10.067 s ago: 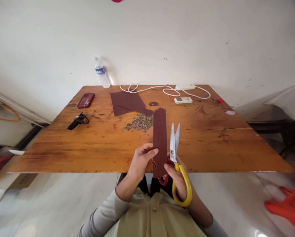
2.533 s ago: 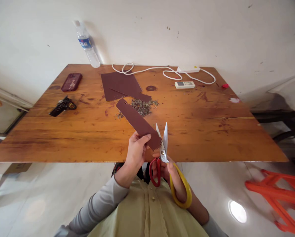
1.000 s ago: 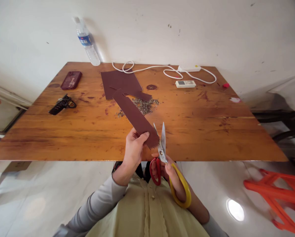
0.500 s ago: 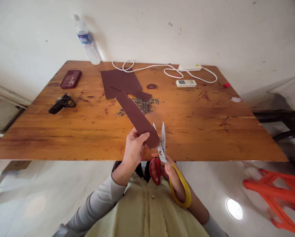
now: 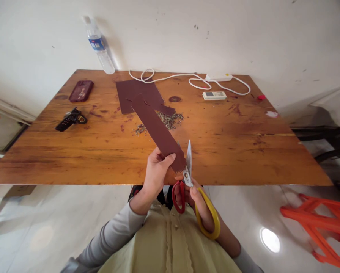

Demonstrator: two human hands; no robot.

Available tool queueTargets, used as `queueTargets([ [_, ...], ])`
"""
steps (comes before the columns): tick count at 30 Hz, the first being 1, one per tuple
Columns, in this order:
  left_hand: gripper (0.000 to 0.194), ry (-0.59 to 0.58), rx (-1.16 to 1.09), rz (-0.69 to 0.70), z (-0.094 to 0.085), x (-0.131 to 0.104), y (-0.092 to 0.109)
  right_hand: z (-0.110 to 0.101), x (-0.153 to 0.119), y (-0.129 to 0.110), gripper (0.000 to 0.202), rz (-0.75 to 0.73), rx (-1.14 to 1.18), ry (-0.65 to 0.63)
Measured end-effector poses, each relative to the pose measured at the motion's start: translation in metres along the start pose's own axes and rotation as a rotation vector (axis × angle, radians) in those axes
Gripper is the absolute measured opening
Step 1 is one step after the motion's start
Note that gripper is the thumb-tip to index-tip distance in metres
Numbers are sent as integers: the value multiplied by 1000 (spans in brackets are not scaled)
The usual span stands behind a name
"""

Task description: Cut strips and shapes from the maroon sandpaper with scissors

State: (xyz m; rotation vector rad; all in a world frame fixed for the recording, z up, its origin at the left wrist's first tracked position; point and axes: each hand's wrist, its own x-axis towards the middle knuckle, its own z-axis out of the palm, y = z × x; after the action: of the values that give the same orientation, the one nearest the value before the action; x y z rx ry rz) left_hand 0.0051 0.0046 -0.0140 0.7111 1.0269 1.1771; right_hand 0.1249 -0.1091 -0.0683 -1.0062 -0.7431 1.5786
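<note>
My left hand pinches a long dark red-brown strip near its lower end, thumb on top. That end has a jagged, toothed edge. My right hand is wrapped round scissors with one red and one yellow handle loop. The scissor blades are apart at the strip's toothed end; one blade is mostly hidden by the strip. The strip's far end lies over a larger sheet of the same colour and a narrower piece. Small clippings are heaped beside them.
A plastic bottle leans on the wall at the table's back left. A dark red case and a black clip lie left. A white cable, power strip and white device are at the back. A red stool stands right.
The strip has shifted slightly, its lower end to the right and its far end up over the sheet. It now covers more of one scissor blade.
</note>
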Motion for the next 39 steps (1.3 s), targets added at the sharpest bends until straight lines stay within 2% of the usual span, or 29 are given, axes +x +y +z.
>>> queueTargets([
  [7,24,3,14,-39,-1,2,-5,3,0,-2,52,42,-14,38],
  [22,30,100,-93,-98,6,13,-23,17,18,-20,76,296,160,216],
  [30,28,172,-69,123,-6,14,-55,11,30,-24,82,348,260,209],
  [34,25,184,-69,239,-11,15,-66,5,30,-15,80,276,272,178],
  [39,22,153,-102,294,-9,21,-69,1,32,-6,72,169,259,129],
])
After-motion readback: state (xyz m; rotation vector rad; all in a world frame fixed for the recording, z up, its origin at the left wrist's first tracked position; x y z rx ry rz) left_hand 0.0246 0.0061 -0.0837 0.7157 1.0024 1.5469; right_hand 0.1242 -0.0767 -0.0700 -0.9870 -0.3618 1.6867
